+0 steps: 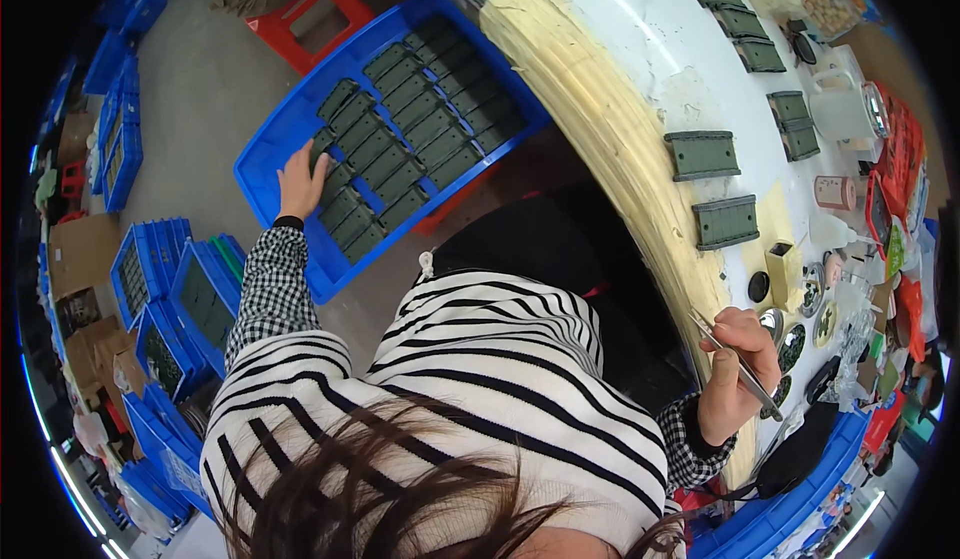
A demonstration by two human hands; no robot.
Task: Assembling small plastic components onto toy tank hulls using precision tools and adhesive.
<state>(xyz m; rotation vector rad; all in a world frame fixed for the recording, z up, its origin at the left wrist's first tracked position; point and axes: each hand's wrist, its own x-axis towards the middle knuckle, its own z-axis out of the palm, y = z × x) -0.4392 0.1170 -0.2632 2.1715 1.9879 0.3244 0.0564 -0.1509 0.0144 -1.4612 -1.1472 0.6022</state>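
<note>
A seated worker in a striped top with checked cuffs twists to the left, where a blue tray [275, 159] rests over a red stool [310, 19] on the floor, filled with rows of dark green rectangular parts [405, 129]. The left hand [300, 181] lies flat at the tray's near-left end, fingers spread and touching the nearest part in the row; whether any piece is actually gripped cannot be told from this angle. More stacked blue trays [175, 299] stand on the floor farther left.

To the right, the white counter [640, 49] with its worn yellowish edge carries two of the same green parts [702, 155] laid side by side, with further ones lined up toward the far end. The right hand [735, 374] is closed around slim metal tweezers [735, 359], held just off the counter's near edge beside small round tins [800, 344] and a clutter of bottles.

The step in hand appears to be fetching a fresh part from the tray. The next move seems to call for closing the fingers on one piece and carrying it across to the counter.
</note>
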